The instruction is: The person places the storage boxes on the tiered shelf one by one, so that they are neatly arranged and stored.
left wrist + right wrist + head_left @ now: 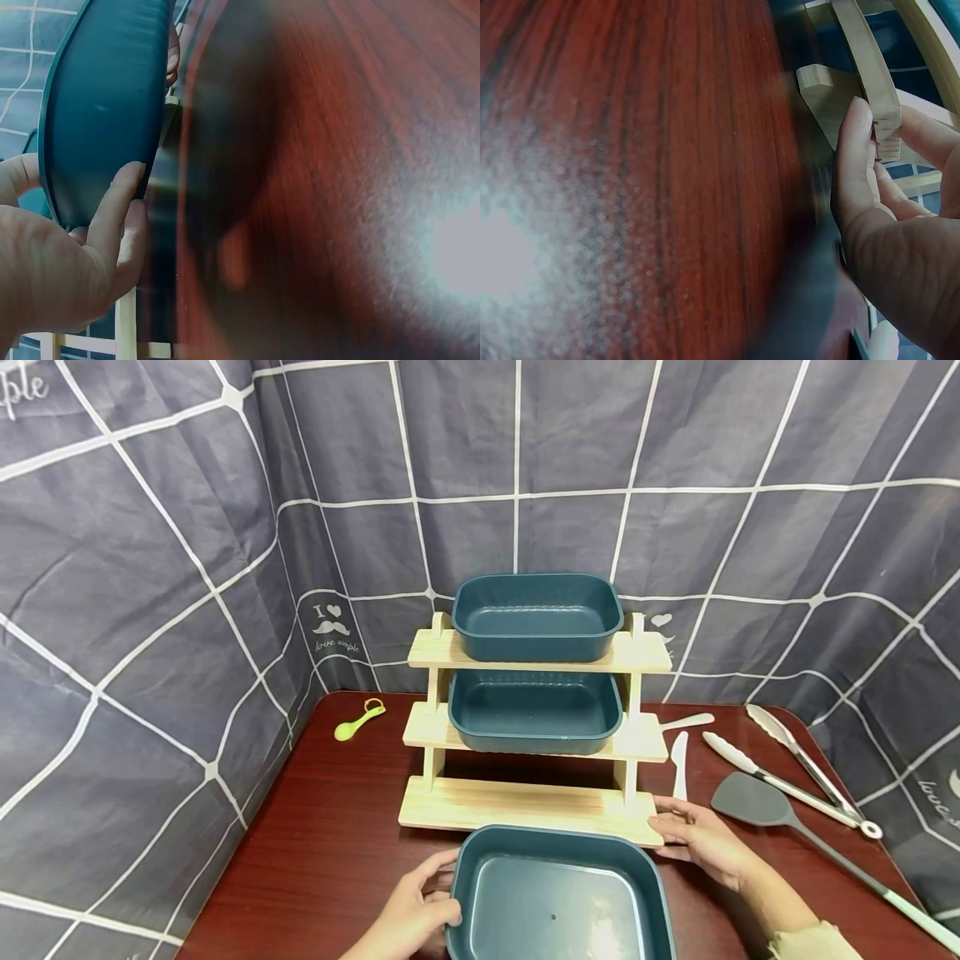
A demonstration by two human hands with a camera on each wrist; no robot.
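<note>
My left hand [420, 902] grips the left side of a dark teal plastic bin [551, 893] in front of the rack. In the left wrist view the thumb is at the bin's rim, and the fingers [120, 202] reach under its wall. My right hand [708, 843] pinches the right end of the lowest board of a three-tier wooden rack [517, 803]. The right wrist view shows the thumb and fingers [855, 142] on either side of that board's end. One teal bin [536, 647] sits on the top tier and another teal bin [534, 743] on the middle tier.
Right of the rack lie a white plastic knife [679, 764], another white utensil [688, 722], tongs [795, 768] and a grey spatula [752, 799]. A green measuring spoon [358, 724] lies at left on the red-brown table [322, 827]. Grey checked cloth [465, 460] hangs behind and beside.
</note>
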